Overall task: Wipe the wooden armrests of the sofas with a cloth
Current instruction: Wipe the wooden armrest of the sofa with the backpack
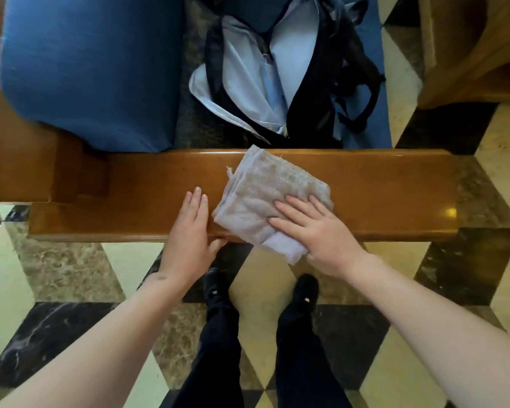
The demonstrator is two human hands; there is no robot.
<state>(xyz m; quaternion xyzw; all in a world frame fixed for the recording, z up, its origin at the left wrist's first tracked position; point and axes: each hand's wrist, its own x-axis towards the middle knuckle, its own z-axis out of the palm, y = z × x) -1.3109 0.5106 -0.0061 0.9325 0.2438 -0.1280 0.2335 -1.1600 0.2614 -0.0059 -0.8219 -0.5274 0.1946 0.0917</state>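
Wooden armrest (365, 187): long axis left to right. Folded grey cloth (265, 198) lies on it, slightly right of centre, skewed, near corner overhanging the near edge. Right hand (315, 231), fingers flat and spread, presses the cloth. Left hand (190, 231), fingers straight together, rests just left. No legible writing.

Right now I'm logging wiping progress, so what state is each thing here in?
cloth: folded, lying flat on the armrest, near corner overhanging the edge
armrest: glossy, cloth on its middle
right hand: flat, pressing the cloth
left hand: flat on the armrest beside the cloth
backpack: unzipped, gaping open on the seat
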